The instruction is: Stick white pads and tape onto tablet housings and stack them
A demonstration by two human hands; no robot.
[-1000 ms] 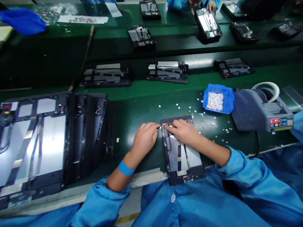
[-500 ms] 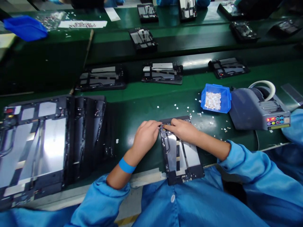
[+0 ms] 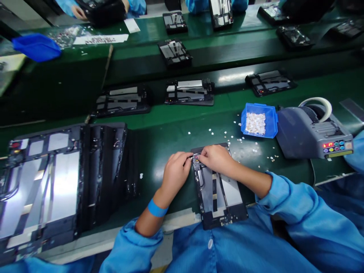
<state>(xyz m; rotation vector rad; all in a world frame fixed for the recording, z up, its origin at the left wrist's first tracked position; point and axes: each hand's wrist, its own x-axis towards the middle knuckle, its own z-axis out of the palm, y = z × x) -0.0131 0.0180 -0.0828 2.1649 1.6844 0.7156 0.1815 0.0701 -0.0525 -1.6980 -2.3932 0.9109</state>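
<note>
Centre of frame, lower half: one open tablet chassis (image 3: 218, 193) lies flat on the green bench (image 3: 165, 132), its near end overhanging the edge. Left hand (image 3: 175, 173) curled at the chassis's upper-left corner, fingertips touching it. Right hand (image 3: 216, 158) rests on the top edge, fingers bent and pinched on a small part there; the part is too small to identify. The two hands' fingertips nearly meet.

Left of frame: one fanned stack of chassis (image 3: 65, 178); number in the stack unclear.

Middle band of the frame: three chassis lie in a row, left (image 3: 122, 100), centre (image 3: 189, 92), right (image 3: 269, 82).

Right of frame: one blue bin (image 3: 258, 120) of small white pieces, just beside one grey tape dispenser (image 3: 313, 132). Loose white pieces scattered between the bin and the hands.
</note>
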